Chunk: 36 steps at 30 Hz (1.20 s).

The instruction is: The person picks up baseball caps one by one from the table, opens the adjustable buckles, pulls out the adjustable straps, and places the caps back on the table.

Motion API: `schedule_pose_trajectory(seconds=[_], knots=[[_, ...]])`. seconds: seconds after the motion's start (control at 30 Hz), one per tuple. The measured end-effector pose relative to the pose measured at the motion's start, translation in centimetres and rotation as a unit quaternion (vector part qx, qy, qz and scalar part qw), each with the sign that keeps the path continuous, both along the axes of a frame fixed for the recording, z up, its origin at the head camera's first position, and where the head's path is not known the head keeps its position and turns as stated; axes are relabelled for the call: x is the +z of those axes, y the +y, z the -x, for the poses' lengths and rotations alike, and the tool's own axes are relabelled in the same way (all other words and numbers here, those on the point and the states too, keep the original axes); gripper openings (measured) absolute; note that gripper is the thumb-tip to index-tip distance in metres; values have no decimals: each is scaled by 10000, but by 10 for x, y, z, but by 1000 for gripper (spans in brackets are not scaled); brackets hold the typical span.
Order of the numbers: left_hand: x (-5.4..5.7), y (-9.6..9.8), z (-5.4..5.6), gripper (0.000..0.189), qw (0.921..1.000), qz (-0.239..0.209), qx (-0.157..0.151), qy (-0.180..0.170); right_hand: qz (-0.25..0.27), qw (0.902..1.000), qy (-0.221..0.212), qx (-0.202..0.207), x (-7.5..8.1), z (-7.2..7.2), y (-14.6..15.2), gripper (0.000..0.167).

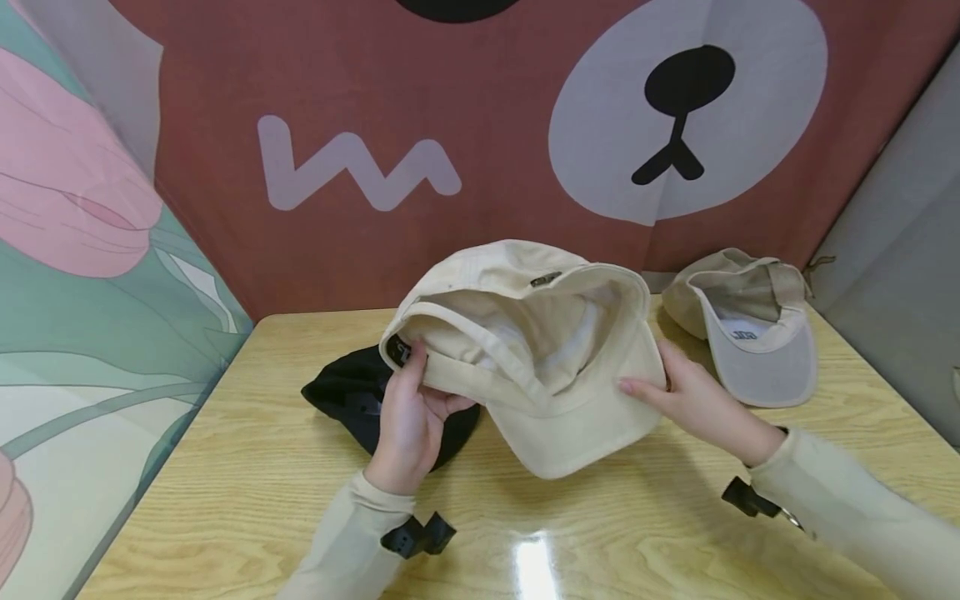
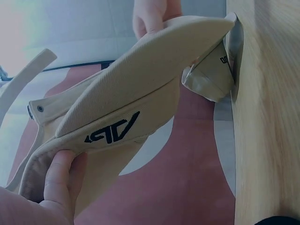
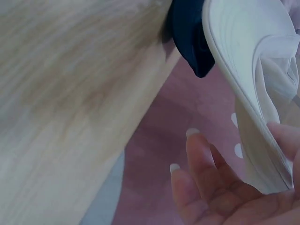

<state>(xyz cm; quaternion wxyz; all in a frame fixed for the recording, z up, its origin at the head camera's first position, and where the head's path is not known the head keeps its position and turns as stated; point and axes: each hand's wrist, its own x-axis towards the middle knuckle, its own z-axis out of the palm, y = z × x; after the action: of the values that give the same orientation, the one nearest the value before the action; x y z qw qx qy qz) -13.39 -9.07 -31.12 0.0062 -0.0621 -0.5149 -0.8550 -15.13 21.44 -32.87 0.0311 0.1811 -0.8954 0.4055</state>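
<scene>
A cream baseball cap [image 1: 570,425] is held above the table, its hollow inside turned toward me and its brim pointing down and forward. My left hand [image 1: 408,425] grips the band at the left side, thumb inside the opening. At the brim's right edge, my right hand [image 1: 697,400] pinches the cap with the thumb on the underside. Dark embroidered lettering [image 2: 112,131] shows on the cap's outer front in the left wrist view. Several fingers of the right hand spread away from the brim [image 3: 243,89] in the right wrist view.
Behind my left hand a black cap [image 1: 348,387] lies on the wooden table [image 1: 217,475], partly covered. A beige cap with a greyish brim [image 1: 765,367] rests at the back right, opening up. A brown cloth with a bear print [image 1: 480,200] hangs along the back edge.
</scene>
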Motion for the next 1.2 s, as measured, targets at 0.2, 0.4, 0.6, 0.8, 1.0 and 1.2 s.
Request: schedule_pose_trajectory(seconds=[0.2, 0.4, 0.6, 0.8, 1.0, 1.2], knots=[[0, -1, 0, 47, 10000, 42, -21, 20, 361, 9954, -533, 705, -14, -1, 6, 17], [1, 0, -1, 36, 9999, 97, 12, 26, 893, 9872, -879, 989, -18, -5, 11, 14], [-2, 1, -1, 34, 9997, 229, -17, 8, 1053, 9863, -763, 1012, -16, -9, 11, 15], [-8, -3, 0, 51, 9985, 534, 54, -146, 999, 9899, -789, 631, -15, -11, 10, 20], [-9, -8, -1, 50, 9967, 689, 266, -327, 952, 9890, -1120, 170, -20, -7, 12, 22], [-12, -9, -2, 46, 9958, 776, 344, -341, 998, 9857, -1355, 75, -31, -2, 12, 18]])
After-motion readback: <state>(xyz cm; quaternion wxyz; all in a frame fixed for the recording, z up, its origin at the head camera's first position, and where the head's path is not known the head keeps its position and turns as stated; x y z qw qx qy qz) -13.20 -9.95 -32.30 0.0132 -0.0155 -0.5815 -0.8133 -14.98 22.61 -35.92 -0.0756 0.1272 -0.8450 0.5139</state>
